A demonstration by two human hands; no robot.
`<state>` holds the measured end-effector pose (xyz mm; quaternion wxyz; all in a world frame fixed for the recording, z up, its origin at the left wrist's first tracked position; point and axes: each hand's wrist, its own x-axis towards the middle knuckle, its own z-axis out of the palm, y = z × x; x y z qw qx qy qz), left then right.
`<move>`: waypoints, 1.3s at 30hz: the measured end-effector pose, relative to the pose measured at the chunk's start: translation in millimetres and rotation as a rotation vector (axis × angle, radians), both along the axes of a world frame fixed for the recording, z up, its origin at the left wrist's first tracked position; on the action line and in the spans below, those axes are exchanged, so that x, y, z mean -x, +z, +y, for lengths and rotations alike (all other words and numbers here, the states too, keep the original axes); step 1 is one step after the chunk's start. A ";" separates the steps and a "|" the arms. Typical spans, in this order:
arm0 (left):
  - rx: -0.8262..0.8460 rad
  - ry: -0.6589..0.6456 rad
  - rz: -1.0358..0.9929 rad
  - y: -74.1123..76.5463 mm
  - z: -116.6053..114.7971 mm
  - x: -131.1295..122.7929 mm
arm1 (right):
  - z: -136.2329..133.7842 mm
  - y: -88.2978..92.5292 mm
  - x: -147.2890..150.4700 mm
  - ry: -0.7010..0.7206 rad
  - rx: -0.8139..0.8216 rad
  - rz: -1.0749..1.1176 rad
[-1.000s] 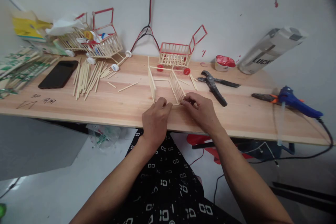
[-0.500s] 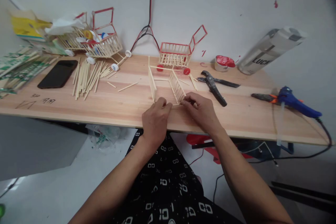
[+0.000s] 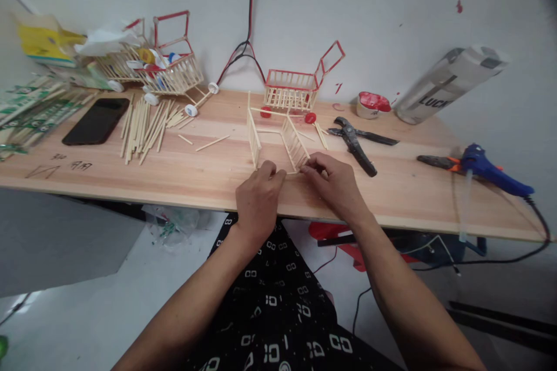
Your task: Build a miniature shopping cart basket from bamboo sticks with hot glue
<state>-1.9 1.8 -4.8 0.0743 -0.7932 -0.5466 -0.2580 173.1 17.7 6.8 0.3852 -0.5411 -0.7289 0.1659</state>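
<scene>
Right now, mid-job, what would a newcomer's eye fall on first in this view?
Probably the red-rimmed, red-wheeled toy cart of pale sticks, at the back of the light wooden table by the wall. Next, perhaps, the blue glue gun with a black cord, towards the table's right end. Then the open, pale wooden-stick frame in front of the cart, with the bare left hand and bare right hand at its near side.

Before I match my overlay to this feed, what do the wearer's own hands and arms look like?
The left hand and right hand are bare: no gloves, watch or bracelet shows. Both forearms are uncovered to the picture's edge, with no sleeves visible. Below them is a black garment with white blocky markings.
</scene>
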 end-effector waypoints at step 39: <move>0.069 -0.059 0.043 5.1 0.0 -4.1 | -2.6 2.7 0.2 -0.004 -0.010 -0.127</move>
